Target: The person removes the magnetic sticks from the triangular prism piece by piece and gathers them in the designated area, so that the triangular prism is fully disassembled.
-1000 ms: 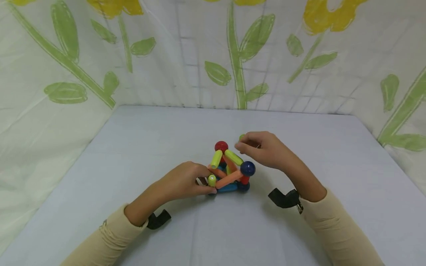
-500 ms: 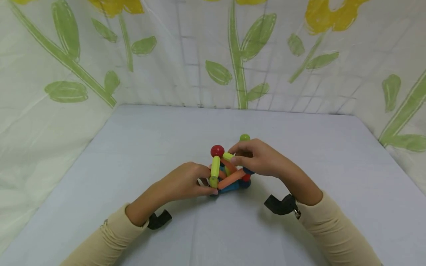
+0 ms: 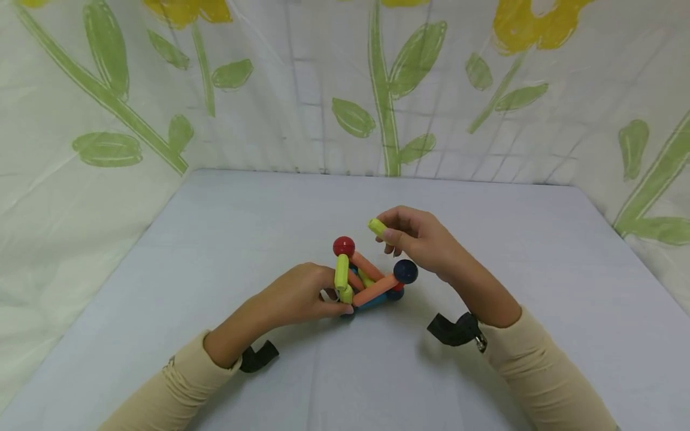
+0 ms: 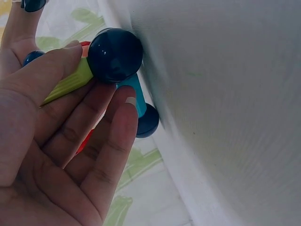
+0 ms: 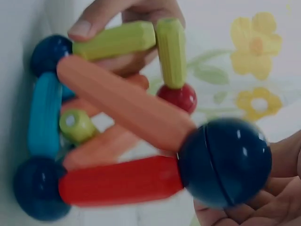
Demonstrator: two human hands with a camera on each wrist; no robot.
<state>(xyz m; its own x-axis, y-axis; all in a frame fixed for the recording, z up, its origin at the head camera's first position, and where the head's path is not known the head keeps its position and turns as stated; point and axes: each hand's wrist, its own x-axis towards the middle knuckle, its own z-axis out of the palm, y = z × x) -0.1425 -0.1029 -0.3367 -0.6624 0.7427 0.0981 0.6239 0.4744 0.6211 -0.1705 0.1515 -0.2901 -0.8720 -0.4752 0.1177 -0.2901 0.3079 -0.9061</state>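
On the table stands a frame of magnetic rods and balls. My left hand (image 3: pixel 302 290) holds its near left corner, pinching a yellow-green rod (image 4: pixel 70 84) that rises from a dark blue ball (image 4: pixel 115 55). Another yellow-green rod (image 3: pixel 342 273) meets that rod's upper end and joins a red ball (image 3: pixel 344 246). Orange rods (image 3: pixel 375 290), a red rod (image 5: pixel 122 181) and another dark blue ball (image 3: pixel 405 271) form the right side. Beyond and above this side, my right hand (image 3: pixel 423 239) pinches a loose yellow-green rod (image 3: pixel 377 227), apart from the frame. No green ball shows now.
A pale cloth covers the table (image 3: pixel 242 209). Behind it hangs a white curtain (image 3: pixel 280 108) painted with flowers. Each wrist wears a black mount, the right mount (image 3: pixel 454 329) close above the tabletop.
My right hand reached to the frame's upper right yellow-green rod, pulled it off and lifted it up and away. The red ball with its rod swung left. My left hand kept its hold.
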